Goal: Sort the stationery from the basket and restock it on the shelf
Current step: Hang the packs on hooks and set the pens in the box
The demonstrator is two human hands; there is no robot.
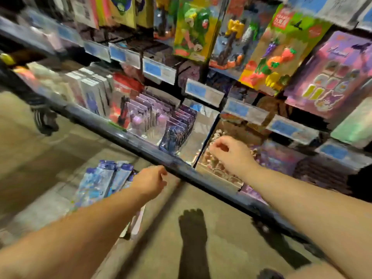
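The view is blurred by motion. My left hand [150, 182] hovers just in front of the shelf's dark front rail [211, 186], fingers curled. A bunch of blue and purple packets [100, 182] sticks out beneath its wrist and forearm; the grip itself is hidden. My right hand [227, 156] reaches over the rail into a clear-walled compartment of small pink and beige items [211, 164], fingers curled downward with nothing visible between them. To its left stand rows of dark purple packets [177, 129] and lilac carded items [145, 115].
Price-tag strips [159, 70] run along the shelf above. Colourful toy and sticker packs [281, 49] hang overhead on the right. White boxes [90, 91] fill the shelf's left end. A dark wheeled cart base [44, 119] sits at far left. Below is beige floor with shadows.
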